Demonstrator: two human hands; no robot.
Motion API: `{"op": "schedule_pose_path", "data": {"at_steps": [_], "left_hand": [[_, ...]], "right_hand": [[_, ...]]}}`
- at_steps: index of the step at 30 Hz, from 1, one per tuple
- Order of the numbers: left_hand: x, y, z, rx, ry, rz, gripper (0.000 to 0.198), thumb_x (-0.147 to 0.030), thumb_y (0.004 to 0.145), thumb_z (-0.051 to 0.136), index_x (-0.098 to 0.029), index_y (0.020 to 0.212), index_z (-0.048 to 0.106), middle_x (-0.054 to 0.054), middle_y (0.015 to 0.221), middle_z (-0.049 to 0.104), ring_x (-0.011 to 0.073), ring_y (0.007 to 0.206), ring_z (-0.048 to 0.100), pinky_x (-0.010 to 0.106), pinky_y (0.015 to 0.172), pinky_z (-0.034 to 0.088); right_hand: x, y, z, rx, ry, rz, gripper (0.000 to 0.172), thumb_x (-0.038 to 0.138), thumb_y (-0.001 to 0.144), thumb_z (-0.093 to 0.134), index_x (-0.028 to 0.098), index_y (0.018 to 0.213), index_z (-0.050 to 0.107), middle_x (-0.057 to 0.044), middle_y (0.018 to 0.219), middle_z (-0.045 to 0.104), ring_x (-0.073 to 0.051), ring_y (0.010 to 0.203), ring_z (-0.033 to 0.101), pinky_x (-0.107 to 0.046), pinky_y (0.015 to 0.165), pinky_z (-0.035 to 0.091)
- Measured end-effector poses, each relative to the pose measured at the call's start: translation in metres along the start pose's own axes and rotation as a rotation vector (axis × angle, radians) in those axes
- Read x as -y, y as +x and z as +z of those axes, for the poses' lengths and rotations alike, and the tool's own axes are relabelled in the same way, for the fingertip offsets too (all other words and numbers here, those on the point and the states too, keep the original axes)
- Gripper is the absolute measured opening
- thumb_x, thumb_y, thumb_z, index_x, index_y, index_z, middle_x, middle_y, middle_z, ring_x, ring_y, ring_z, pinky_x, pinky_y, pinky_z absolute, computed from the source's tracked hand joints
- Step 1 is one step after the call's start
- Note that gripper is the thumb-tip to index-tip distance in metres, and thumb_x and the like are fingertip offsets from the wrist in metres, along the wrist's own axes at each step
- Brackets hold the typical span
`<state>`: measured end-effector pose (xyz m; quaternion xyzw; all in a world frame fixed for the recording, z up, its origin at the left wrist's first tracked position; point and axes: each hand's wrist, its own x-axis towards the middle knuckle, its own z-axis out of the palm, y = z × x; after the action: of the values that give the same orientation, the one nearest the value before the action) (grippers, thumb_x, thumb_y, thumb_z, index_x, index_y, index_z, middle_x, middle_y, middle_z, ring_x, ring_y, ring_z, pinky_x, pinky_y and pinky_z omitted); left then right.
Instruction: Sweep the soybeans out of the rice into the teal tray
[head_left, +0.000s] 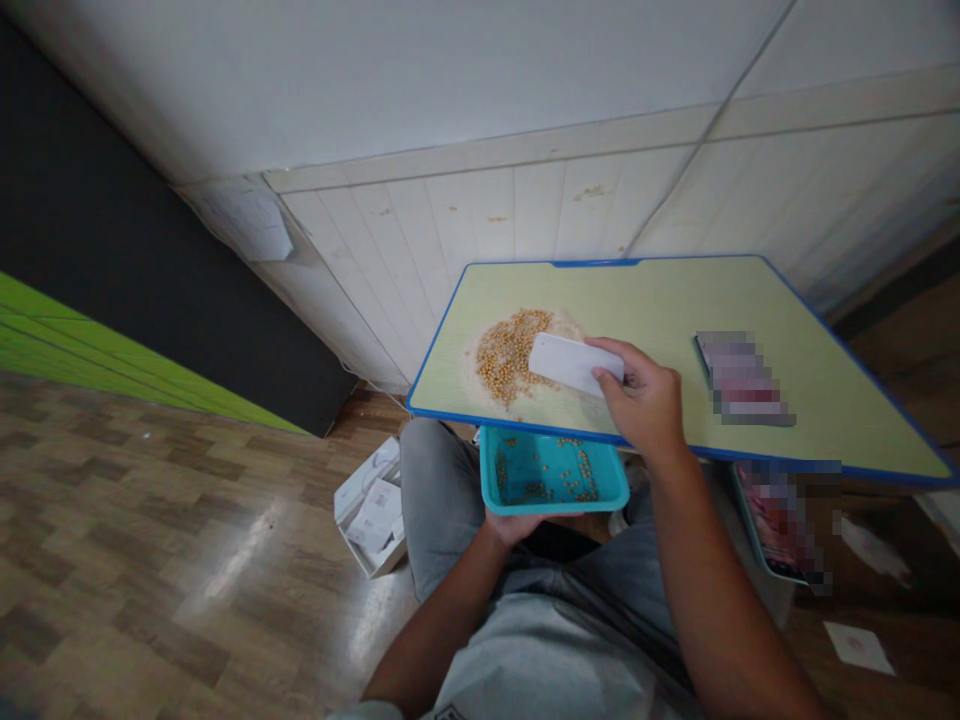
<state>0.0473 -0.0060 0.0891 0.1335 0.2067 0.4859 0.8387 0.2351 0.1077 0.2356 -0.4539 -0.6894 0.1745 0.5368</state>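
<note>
My right hand grips a flat white rectangular piece with rounded corners, thumb on its near side. Its far-left end overlaps the right side of a heap of golden soybeans on the pale green tabletop. Fine pale grains are scattered around and among the soybeans. Below the table's front edge, my left hand supports a turquoise plastic basin from underneath; most of its fingers are hidden. Some soybeans lie in the basin, mainly along its sides.
A phone lies on the table's right part, its screen blurred. Another phone is below the edge, near my right leg. An open white box with papers stands on the floor at left. The wall borders the table's back.
</note>
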Motion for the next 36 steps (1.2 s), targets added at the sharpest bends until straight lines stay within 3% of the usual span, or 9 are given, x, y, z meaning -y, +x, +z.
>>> {"op": "schedule_pose_path", "data": {"at_steps": [9, 14, 21, 29, 36], "left_hand": [[-0.001, 0.001, 0.000, 0.010, 0.011, -0.022, 0.093, -0.085, 0.097, 0.011, -0.035, 0.142, 0.075, 0.003, 0.167, 0.059, 0.0520, 0.167, 0.023, 0.083, 0.124, 0.021], [-0.002, 0.001, 0.003, -0.002, 0.014, -0.003, 0.095, -0.086, 0.097, 0.009, -0.034, 0.145, 0.072, 0.005, 0.168, 0.058, 0.0522, 0.167, 0.023, 0.083, 0.123, 0.023], [-0.002, 0.001, 0.003, -0.005, 0.019, -0.001, 0.097, -0.087, 0.097, 0.006, -0.033, 0.146, 0.072, 0.006, 0.169, 0.057, 0.0541, 0.167, 0.022, 0.087, 0.123, 0.016], [0.000, 0.002, -0.005, 0.023, 0.013, 0.005, 0.099, -0.086, 0.097, 0.005, -0.034, 0.146, 0.074, 0.005, 0.170, 0.056, 0.0552, 0.165, 0.025, 0.085, 0.121, 0.026], [0.002, 0.005, -0.018, 0.166, -0.075, -0.010, 0.094, -0.087, 0.097, 0.015, -0.032, 0.153, 0.067, 0.010, 0.182, 0.035, 0.0488, 0.170, 0.019, 0.084, 0.127, 0.004]], "right_hand": [[-0.003, -0.001, 0.002, 0.013, 0.041, 0.011, 0.039, 0.020, 0.089, 0.067, 0.025, 0.124, 0.084, -0.005, 0.118, 0.085, -0.026, 0.092, 0.081, -0.038, 0.079, 0.066], [-0.005, -0.003, 0.002, 0.021, 0.093, 0.030, 0.039, 0.021, 0.089, 0.069, 0.025, 0.125, 0.083, -0.005, 0.119, 0.085, -0.026, 0.095, 0.081, -0.038, 0.081, 0.066], [-0.003, -0.002, 0.003, -0.007, 0.070, 0.035, 0.040, 0.022, 0.088, 0.069, 0.024, 0.126, 0.083, -0.007, 0.120, 0.085, -0.027, 0.093, 0.082, -0.040, 0.081, 0.067], [-0.003, -0.004, 0.000, 0.014, 0.071, 0.006, 0.038, 0.020, 0.088, 0.067, 0.024, 0.123, 0.083, -0.005, 0.118, 0.086, -0.027, 0.098, 0.082, -0.038, 0.080, 0.065], [-0.002, -0.004, -0.004, 0.020, 0.043, -0.003, 0.038, 0.020, 0.087, 0.067, 0.025, 0.121, 0.084, -0.006, 0.117, 0.086, -0.027, 0.098, 0.081, -0.038, 0.079, 0.064]]}}
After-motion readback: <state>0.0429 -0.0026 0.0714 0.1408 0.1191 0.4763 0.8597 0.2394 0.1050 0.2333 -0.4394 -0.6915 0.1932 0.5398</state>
